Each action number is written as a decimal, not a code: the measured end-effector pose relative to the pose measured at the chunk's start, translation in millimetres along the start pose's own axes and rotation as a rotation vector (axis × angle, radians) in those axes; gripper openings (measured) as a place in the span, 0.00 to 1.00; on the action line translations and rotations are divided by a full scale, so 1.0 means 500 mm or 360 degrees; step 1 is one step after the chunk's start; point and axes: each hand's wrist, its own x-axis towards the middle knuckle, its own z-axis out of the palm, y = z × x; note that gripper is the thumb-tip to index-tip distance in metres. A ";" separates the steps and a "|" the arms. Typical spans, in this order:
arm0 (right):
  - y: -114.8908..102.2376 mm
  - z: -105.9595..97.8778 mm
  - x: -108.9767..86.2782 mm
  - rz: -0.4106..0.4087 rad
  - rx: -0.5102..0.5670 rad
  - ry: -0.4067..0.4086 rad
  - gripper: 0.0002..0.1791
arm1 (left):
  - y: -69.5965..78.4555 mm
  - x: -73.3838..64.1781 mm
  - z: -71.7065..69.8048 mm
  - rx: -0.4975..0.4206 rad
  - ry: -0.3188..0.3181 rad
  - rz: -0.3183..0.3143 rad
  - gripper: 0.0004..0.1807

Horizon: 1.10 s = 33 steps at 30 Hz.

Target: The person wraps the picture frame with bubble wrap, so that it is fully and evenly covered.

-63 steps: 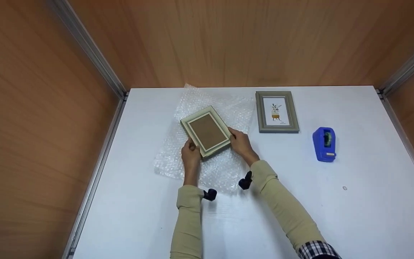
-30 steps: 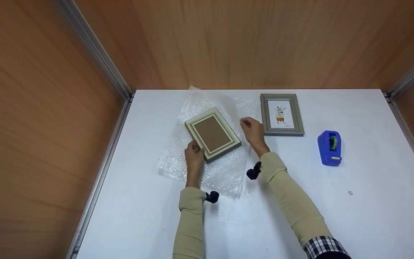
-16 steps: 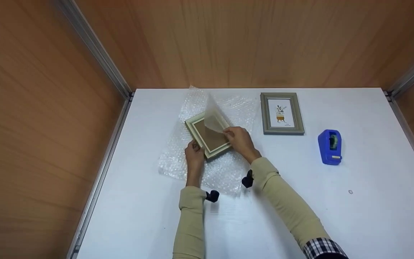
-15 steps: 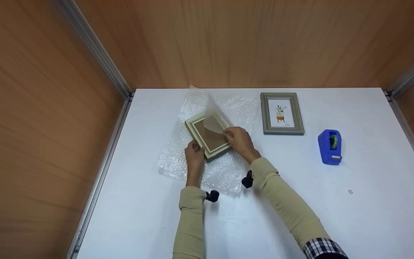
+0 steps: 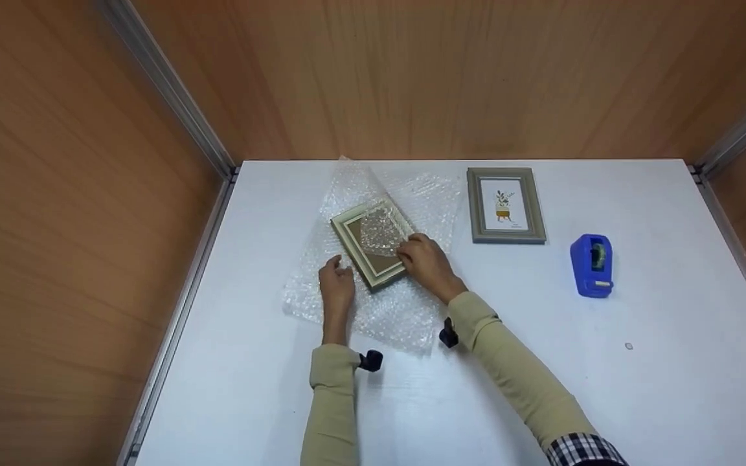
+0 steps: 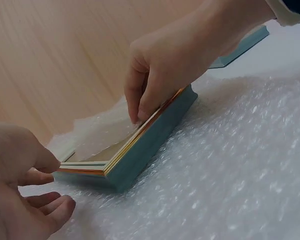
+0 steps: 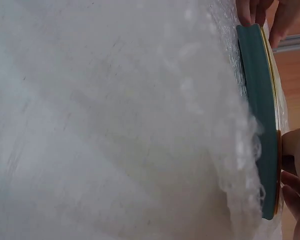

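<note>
A pale-green picture frame with a brown inner panel lies tilted on a sheet of bubble wrap. My right hand pinches a corner of the wrap, folded over the frame's upper right part, and presses it down near the right edge. My left hand is beside the frame's lower left side, fingers loosely bent and holding nothing. In the left wrist view the left fingertips are close to the corner of the frame; whether they touch it I cannot tell. The right wrist view shows the frame's teal-looking side.
Another frame with a potted-plant picture lies at the back, right of the wrap. A blue tape dispenser stands further right. A small ring-like mark is on the white table. Wooden panels enclose the back and sides.
My right hand let go of the frame, reached to the wrap, and brought its corner across the frame. My left hand has come off the frame, slightly leftward.
</note>
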 end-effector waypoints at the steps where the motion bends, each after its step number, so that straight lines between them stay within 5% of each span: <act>1: 0.000 -0.001 -0.001 -0.0019 -0.0003 -0.0011 0.08 | -0.004 -0.002 -0.013 0.0095 0.0084 0.0038 0.22; 5: 0.002 -0.006 -0.002 -0.0047 0.0001 -0.0063 0.10 | -0.021 -0.012 -0.076 0.0442 0.0298 -0.0045 0.26; 9: 0.006 -0.008 -0.001 -0.0105 0.0023 -0.0044 0.10 | -0.037 -0.022 -0.141 0.0607 0.0264 -0.0261 0.29; 13: 0.009 -0.008 -0.003 -0.0153 0.0025 0.0003 0.09 | -0.037 -0.029 -0.174 0.0620 0.0227 -0.0266 0.23; 20: 0.010 -0.006 -0.005 -0.0104 0.0013 -0.0053 0.10 | -0.020 -0.040 -0.186 0.0283 0.0189 -0.0094 0.14; 28: 0.008 -0.005 -0.005 -0.0087 0.0030 -0.0080 0.11 | -0.024 -0.043 -0.178 0.0318 0.0344 -0.0089 0.10; 33: 0.007 0.000 -0.006 -0.0068 0.0016 -0.0082 0.11 | -0.019 -0.044 -0.166 0.0117 0.0320 0.0009 0.11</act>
